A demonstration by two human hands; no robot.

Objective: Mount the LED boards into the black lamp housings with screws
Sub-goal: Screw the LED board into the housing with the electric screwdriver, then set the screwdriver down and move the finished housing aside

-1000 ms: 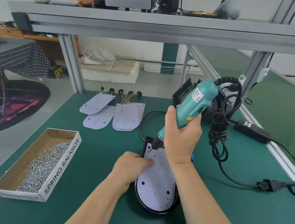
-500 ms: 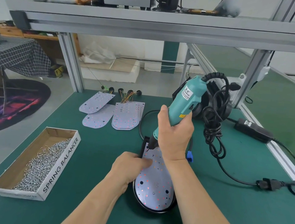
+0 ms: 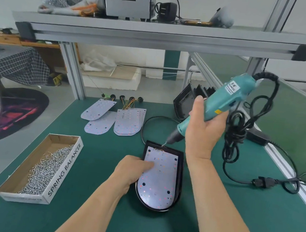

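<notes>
Cardboard box (image 3: 65, 170) of screws (image 3: 46, 172) near left on green bench (image 3: 22, 219). Spare LED boards (image 3: 128, 121) far centre. Left hand (image 3: 132, 170) presses on LED board (image 3: 160, 181) seated in black housing (image 3: 179, 176), near centre. Right hand (image 3: 203, 133) grips teal screwdriver (image 3: 224, 101), bit at housing's far edge.

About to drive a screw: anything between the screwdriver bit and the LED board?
Nothing visible. The electric screwdriver in the right hand points its bit at the top edge of the LED board; the left hand presses its left side, clear of the bit.
</notes>
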